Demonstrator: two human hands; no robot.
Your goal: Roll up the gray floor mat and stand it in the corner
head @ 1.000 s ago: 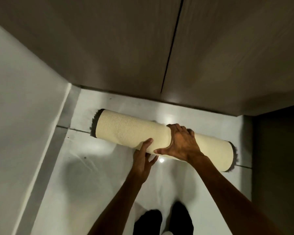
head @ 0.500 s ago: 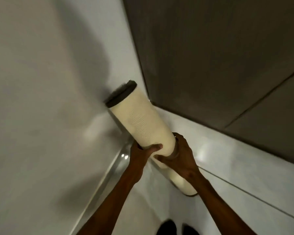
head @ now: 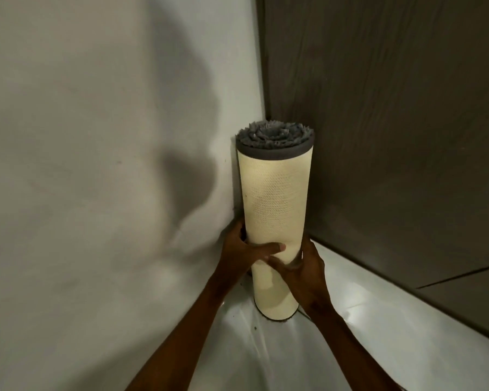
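Pale wall (head: 96,165) lies left of the left hand (head: 242,251), which grips the rolled mat (head: 274,210) low down; the right hand (head: 302,266) clasps its other side. Rolling looks done: the mat stands upright on the floor (head: 378,334) in the corner, dark panel (head: 393,136) beyond. Only letting go seems left.

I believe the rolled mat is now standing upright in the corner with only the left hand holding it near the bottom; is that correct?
Not quite: both hands hold it. In the head view the rolled mat stands upright in the corner, with the left hand and the right hand both gripping its lower part.
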